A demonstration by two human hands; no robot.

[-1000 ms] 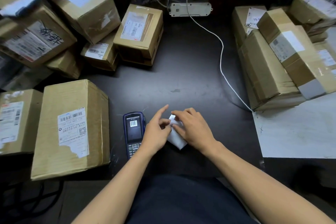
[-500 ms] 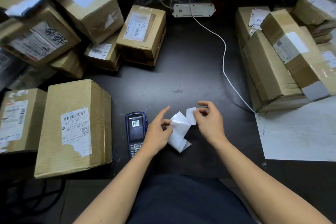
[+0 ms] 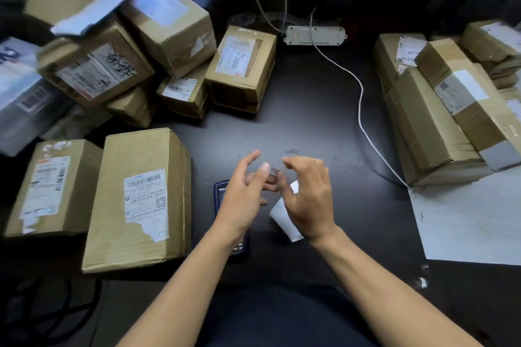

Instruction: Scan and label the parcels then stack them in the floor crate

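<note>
Hovering close together above the dark desk [image 3: 310,110], left hand [image 3: 244,200] over the handheld scanner [image 3: 219,191]. Both grips loosely spread, fingertips nearly meeting. Lying under the right hand [image 3: 307,200], a white label backing [image 3: 284,222].

Both bare forearms extend forward from the lower edge of the view and converge toward the centre. The left hand [image 3: 242,200] is raised, palm turned inward, fingers loosely extended. The right hand [image 3: 307,200] faces it, fingers curved downward. Fingertips of both hands nearly meet; any grip between them cannot be determined.

Single head view — looking steeply down, close over the dark table [image 3: 310,110].
</note>
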